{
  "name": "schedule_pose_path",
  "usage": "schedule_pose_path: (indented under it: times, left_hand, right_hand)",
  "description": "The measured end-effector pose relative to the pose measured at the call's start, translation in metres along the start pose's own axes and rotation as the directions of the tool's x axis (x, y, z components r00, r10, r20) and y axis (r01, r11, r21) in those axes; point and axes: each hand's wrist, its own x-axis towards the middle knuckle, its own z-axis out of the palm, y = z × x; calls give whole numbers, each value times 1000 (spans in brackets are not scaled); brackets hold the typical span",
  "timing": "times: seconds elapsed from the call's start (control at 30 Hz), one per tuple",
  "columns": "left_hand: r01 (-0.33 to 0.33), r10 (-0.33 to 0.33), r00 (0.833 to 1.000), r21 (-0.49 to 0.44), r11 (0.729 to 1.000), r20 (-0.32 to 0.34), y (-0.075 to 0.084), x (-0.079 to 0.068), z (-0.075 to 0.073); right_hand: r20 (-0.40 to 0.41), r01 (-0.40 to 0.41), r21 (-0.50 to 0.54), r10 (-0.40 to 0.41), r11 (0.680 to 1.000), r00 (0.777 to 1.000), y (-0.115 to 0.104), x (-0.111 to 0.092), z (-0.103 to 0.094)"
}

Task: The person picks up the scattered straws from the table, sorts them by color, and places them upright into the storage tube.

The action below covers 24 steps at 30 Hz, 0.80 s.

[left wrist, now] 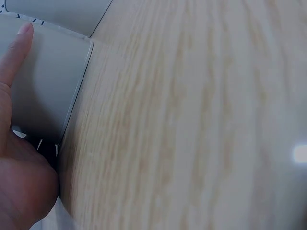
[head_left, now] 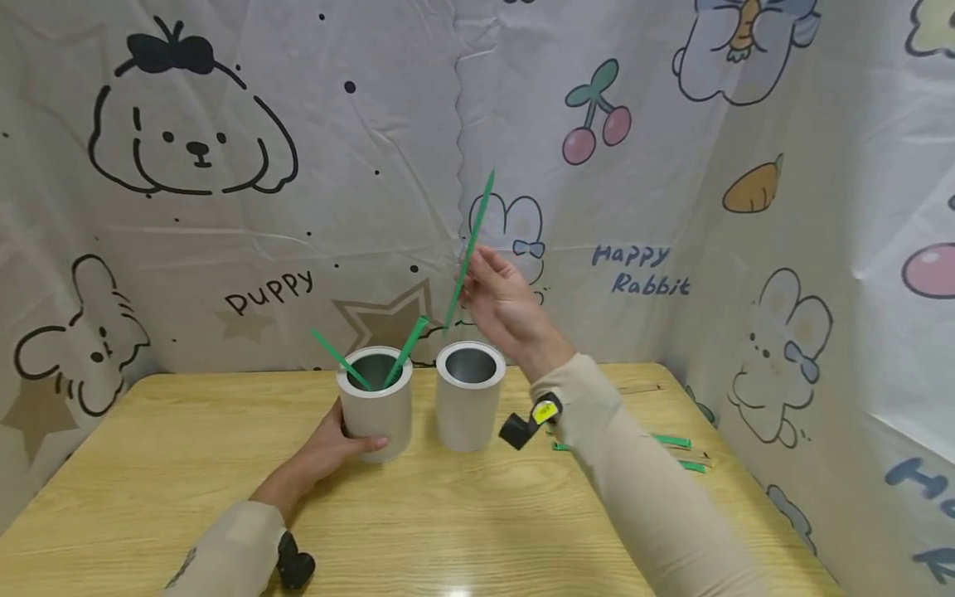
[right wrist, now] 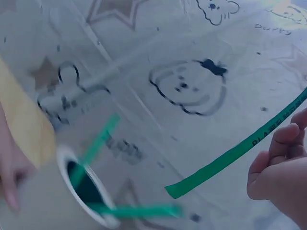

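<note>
In the head view my right hand (head_left: pixel 503 303) pinches a long, thin green strip (head_left: pixel 468 253) above the right white cylindrical cup (head_left: pixel 467 419). Dark lettering runs along that strip in the right wrist view, and its lower end is free. My left hand (head_left: pixel 339 452) grips the left white cup (head_left: pixel 376 427), thumb across its front; the other fingers are mostly hidden behind it. Two more green strips (head_left: pixel 409 348) lean out of the left cup's mouth. The right cup stands upright beside it, with no strip showing in its opening.
More green and brown strips (head_left: pixel 690 467) lie at the right of the wooden table (head_left: pixel 462 531), partly behind my right forearm. A white cloth (head_left: pixel 358 166) printed with cartoon animals hangs behind the table and along its sides.
</note>
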Motion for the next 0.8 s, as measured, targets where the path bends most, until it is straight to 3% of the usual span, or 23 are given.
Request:
schedule_pose_path:
  times: [0.1, 0.23, 0.33, 0.4, 0.47, 0.53, 0.63, 0.8]
  left_hand:
    - [-9, 9, 1000, 1, 1000, 5, 1, 0, 0]
    - [-15, 15, 1000, 1, 1000, 10, 0, 1, 0]
    - [-17, 17, 1000, 6, 1000, 10, 0, 2, -1]
    - [-24, 23, 1000, 11, 1000, 11, 0, 2, -2]
    - [-27, 27, 1000, 11, 1000, 10, 0, 2, -1]
    - [-26, 26, 1000, 8, 1000, 7, -1, 1, -1]
    - [-17, 17, 1000, 8, 1000, 3, -1, 1, 0]
    - [-2, 2, 1000, 21, 1000, 2, -1, 1, 0]
  right_hand:
    - [-21, -10, 13, 10, 1000, 1000, 31, 10, 16]
    - [-160, -34, -29, 29, 999, 987, 73, 21, 25]
    - [-275, -83, -110, 50, 990, 960, 98, 24, 25]
    - [-309, -137, -210, 67, 968, 949, 106, 21, 24]
    - [-307, -186, -345, 76, 920, 949, 108, 15, 21]
    - [-272, -203, -483, 75, 852, 959, 102, 7, 17]
    - [-186, -168, -627, 63, 761, 981, 83, -9, 5]
    - [-87, -125, -746, 90, 655, 992, 39, -39, -48]
